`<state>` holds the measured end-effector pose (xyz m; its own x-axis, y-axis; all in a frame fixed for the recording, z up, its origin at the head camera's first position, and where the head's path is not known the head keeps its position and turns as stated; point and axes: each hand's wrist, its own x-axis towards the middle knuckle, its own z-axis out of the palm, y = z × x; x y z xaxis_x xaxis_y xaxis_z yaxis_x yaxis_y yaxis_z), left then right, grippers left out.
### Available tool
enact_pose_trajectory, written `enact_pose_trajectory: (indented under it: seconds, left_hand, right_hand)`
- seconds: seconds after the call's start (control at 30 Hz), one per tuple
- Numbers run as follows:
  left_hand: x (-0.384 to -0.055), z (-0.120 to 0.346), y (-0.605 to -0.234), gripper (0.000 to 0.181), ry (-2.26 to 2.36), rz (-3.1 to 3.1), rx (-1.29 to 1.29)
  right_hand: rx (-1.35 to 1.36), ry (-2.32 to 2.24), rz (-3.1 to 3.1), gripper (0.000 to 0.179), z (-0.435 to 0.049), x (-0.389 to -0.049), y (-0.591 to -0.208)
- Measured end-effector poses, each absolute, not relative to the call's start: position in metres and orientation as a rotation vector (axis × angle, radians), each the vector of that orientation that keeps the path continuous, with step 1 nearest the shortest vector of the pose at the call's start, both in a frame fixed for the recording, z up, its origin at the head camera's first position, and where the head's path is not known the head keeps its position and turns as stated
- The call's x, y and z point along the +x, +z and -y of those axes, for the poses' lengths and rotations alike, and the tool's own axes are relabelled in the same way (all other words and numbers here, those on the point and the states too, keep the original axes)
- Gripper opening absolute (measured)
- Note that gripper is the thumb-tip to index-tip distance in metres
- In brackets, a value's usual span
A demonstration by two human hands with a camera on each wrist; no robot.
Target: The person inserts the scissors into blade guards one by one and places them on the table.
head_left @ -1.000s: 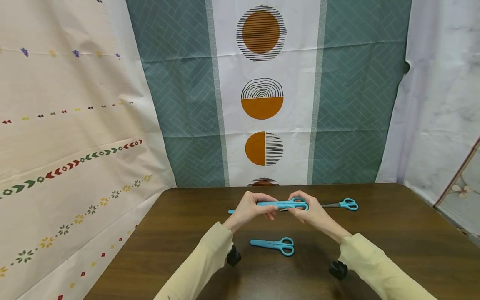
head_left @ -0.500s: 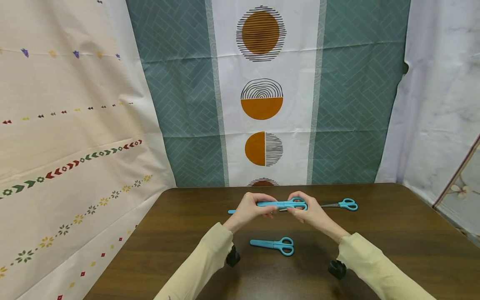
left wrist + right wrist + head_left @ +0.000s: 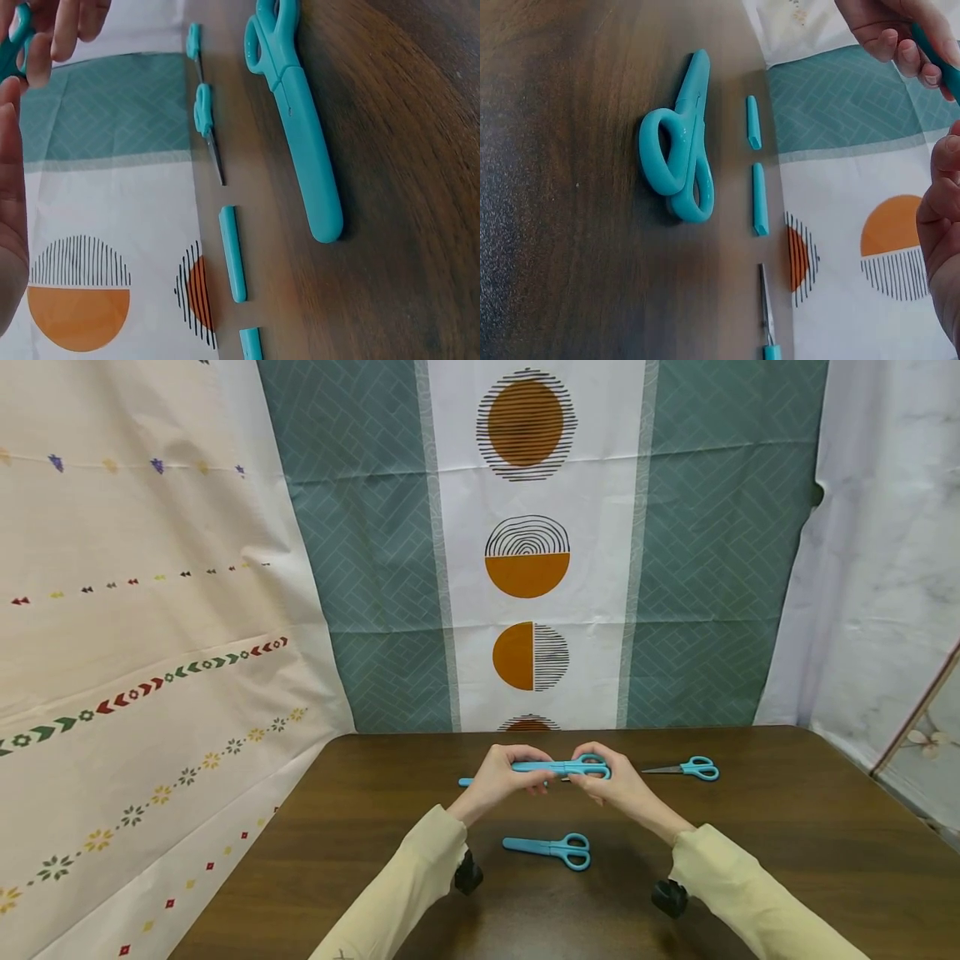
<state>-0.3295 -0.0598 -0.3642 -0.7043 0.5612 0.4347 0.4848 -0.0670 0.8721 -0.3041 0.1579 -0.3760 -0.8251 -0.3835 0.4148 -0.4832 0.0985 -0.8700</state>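
Above the table, both hands hold a pair of blue-handled scissors [image 3: 591,767], level, with its blade hidden in a blue sheath [image 3: 536,767]. My left hand [image 3: 498,781] pinches the sheath from the left, thumb below and fingers above. My right hand [image 3: 617,781] grips the finger loops on the right. Sheath and handle meet with no metal showing between them. Below the hands, another sheathed pair of scissors [image 3: 547,849] lies on the table, its loops to the right.
Behind the hands, bare-bladed scissors [image 3: 697,767] lie at the table's back right, with a second bare pair [image 3: 203,112] beside them. Two loose blue sheaths [image 3: 760,199] lie in the same row. A patterned cloth [image 3: 540,610] hangs behind the table [image 3: 375,860].
My right hand has edged slightly left with the scissors' loops, toward my left hand. The head view has shifted a little. The things on the table stay put.
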Motion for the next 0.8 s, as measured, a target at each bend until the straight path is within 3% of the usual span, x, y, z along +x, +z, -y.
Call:
enact_pose_trajectory:
  seconds: [0.47,0.8]
  left_hand:
    - [-0.314,0.062,-0.349,0.019,1.861,-2.118,1.115]
    - [-0.331,0.061,-0.372,0.017,1.852,-2.222,1.084]
  right_hand:
    - [0.966,1.899,2.303,0.027,-0.162,-0.306,-0.379]
    - [0.947,1.891,2.368,0.03,-0.161,-0.303,-0.375]
